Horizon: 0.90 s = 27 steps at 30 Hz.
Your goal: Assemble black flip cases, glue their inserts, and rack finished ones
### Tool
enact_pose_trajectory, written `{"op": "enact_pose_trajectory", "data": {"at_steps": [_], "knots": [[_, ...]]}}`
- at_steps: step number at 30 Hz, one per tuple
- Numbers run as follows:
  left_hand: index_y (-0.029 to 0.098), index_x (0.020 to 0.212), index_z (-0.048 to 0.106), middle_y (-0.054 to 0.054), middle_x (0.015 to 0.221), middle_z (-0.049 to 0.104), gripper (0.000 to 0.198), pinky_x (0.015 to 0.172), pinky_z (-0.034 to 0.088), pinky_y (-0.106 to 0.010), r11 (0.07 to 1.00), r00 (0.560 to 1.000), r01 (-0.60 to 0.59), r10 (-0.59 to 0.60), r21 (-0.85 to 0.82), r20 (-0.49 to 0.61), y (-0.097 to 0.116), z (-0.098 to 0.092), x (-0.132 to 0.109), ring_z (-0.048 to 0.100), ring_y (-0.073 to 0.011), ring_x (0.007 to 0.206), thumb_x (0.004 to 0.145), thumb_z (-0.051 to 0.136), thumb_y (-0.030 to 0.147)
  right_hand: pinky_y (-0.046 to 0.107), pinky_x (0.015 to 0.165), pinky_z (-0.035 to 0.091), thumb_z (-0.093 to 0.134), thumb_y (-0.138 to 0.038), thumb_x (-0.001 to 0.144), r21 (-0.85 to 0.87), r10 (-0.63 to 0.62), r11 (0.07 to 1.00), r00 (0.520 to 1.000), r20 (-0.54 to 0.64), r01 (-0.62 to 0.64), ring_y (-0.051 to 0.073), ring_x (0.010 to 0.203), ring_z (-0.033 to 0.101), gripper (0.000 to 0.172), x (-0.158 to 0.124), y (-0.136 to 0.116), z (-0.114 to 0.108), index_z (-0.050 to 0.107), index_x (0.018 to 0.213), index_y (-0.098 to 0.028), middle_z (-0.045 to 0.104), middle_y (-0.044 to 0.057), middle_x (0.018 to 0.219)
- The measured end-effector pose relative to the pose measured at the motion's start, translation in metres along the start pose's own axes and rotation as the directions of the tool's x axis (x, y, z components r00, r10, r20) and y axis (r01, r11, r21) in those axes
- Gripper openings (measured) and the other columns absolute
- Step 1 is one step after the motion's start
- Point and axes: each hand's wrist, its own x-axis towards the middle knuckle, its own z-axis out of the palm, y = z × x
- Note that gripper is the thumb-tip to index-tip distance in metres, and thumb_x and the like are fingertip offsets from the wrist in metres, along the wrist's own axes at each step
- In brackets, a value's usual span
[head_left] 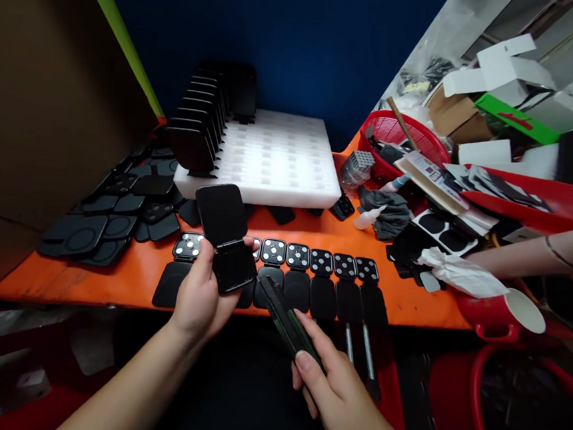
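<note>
My left hand [199, 294] grips a black hinged two-panel device [222, 216], opened out, with its upper panel raised and the lower one lying over my fingers. My right hand [327, 379] is closed around a slim, dark, bar-shaped thing with green on its side [284, 322]; its exact kind is unclear. Its far tip points at the hinged device, apparently just apart from it. Behind both hands runs a row of similar opened black hinged devices [322, 298], their far panels dotted with silver discs [321, 263].
A white foam block [281, 161] holds several upright black panels [192, 143]. Black plates [71, 233] are heaped at left on the orange table [418, 310]. To the right are a red basket [409, 129], a small bottle [369, 217], a grey cloth [387, 214] and a red mug [501, 314].
</note>
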Motion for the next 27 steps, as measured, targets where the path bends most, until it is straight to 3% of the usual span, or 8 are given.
{"op": "enact_pose_trajectory", "data": {"at_steps": [7,15,27], "knots": [[0.016,0.101,0.068,-0.007,0.097,0.069,0.048,0.079,0.049,-0.024,0.997,0.999,-0.049,0.049,0.052,0.006,-0.0018,-0.0006,-0.0019,0.063,-0.017,0.089,0.09,0.037,0.051,0.023,0.05,0.039,0.035,-0.038,0.094,-0.006,0.002,1.0,1.0,0.01,-0.002,0.008,0.05,0.047,0.049,0.0016,-0.0043,-0.0002,0.025,0.142,-0.03,0.056,-0.002,0.073],[0.015,0.1,0.068,-0.008,0.104,0.068,0.05,0.088,0.045,-0.027,0.993,0.998,-0.056,0.056,0.106,0.003,-0.0051,-0.0004,-0.0049,0.058,-0.0209,0.106,0.087,0.04,0.054,0.024,0.053,0.04,0.034,-0.036,0.095,-0.039,0.015,0.999,1.0,0.012,-0.015,0.008,0.05,0.047,0.047,0.0029,-0.0038,0.0012,0.026,0.141,-0.031,0.056,-0.002,0.073],[0.016,0.103,0.067,-0.009,0.108,0.067,0.051,0.087,0.047,-0.03,0.982,0.996,-0.091,0.092,0.166,0.0,-0.0065,-0.0029,-0.0064,0.059,-0.0225,0.105,0.085,0.042,0.056,0.024,0.052,0.038,0.036,-0.039,0.094,-0.038,0.041,0.998,0.999,-0.025,-0.042,0.01,0.052,0.047,0.049,0.0032,-0.0085,0.0046,0.029,0.141,-0.028,0.057,-0.001,0.072]]}}
